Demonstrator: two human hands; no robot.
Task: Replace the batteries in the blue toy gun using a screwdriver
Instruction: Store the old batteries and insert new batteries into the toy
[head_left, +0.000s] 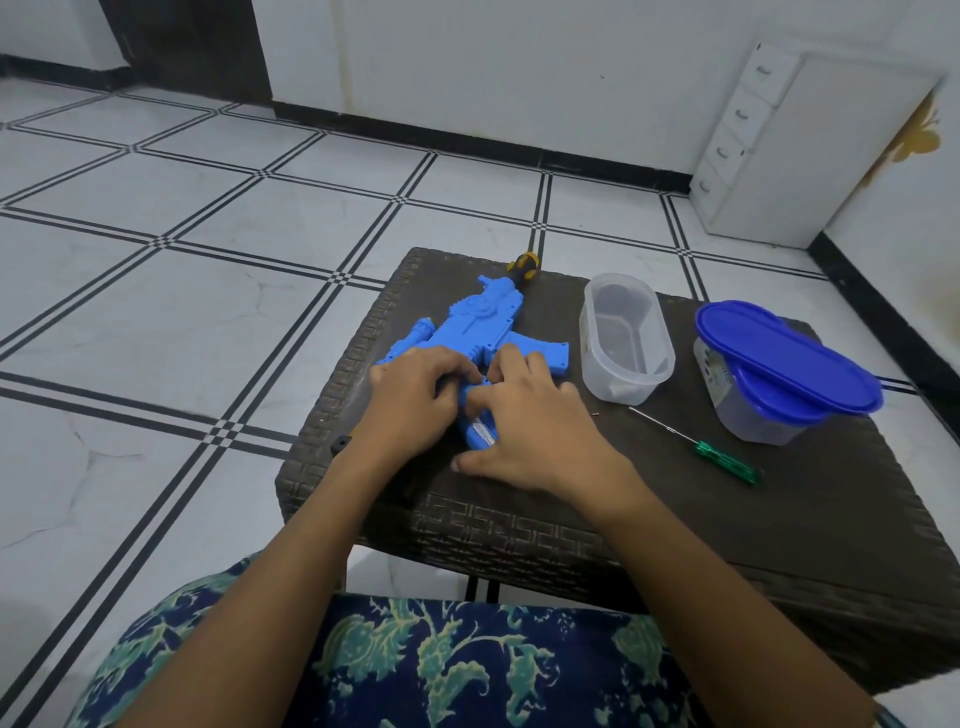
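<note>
Blue gun, one — hands, two

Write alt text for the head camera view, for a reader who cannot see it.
A person's left hand grips a blue toy gun lying on a dark woven table while the right hand touches its middle. To the right lie a green-handled screwdriver, an open clear container and a blue-lidded container; a yellow-and-black tool handle shows behind the gun.

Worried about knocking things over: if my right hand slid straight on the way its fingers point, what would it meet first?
The right hand would meet the blue toy gun at once; its fingers seem to rest on it. The open clear container sits right of that line, likely missed.
</note>
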